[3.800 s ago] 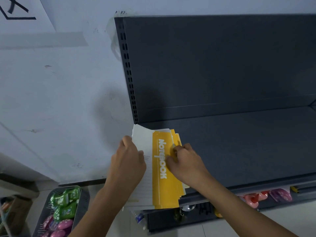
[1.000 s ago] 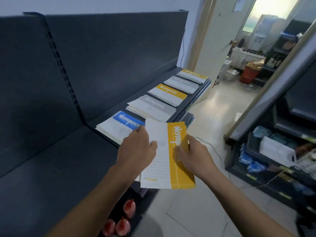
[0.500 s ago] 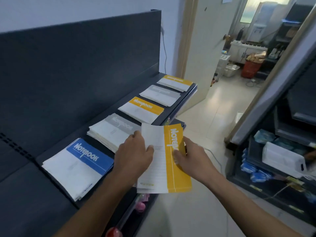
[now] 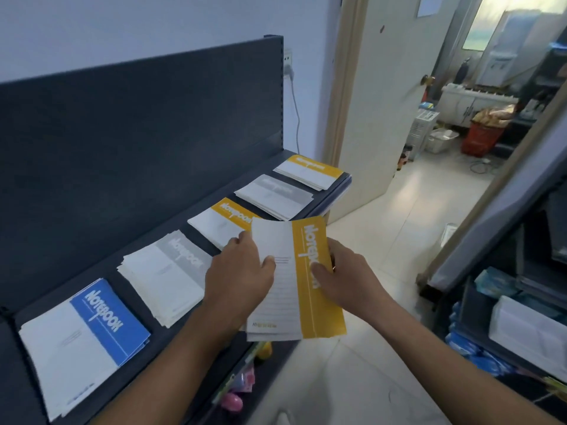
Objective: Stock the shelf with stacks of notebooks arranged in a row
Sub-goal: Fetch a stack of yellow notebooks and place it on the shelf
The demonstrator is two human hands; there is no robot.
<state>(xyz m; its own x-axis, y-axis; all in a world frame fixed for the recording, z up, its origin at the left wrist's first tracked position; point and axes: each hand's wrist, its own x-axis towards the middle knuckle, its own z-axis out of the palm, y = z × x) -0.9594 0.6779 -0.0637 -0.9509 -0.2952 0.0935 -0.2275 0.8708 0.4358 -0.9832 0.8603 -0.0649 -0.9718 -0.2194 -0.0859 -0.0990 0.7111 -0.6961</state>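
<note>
Yellow stack [image 4: 302, 280] of notebooks held in both hands in front of the shelf [image 4: 129, 240]
Left hand [image 4: 237, 279] closes on the stack's white left side, thumb on the cover, fingers under; right hand [image 4: 346, 279] closes on the yellow right edge, thumb pressed on the "Notebook" lettering. Stack is off the shelf, just beside its front edge, its far corner overlapping the view of the middle pile. Five piles lie flat in a row on the dark shelf, apart from each other: blue pile [image 4: 82, 342] nearest, grey pile [image 4: 167, 276], yellow pile [image 4: 222, 223], another grey pile [image 4: 274, 196], and a far yellow pile [image 4: 308, 171] at the shelf's end. Beyond it an open door [image 4: 395, 102] shows a tiled floor [image 4: 408, 210]
</note>
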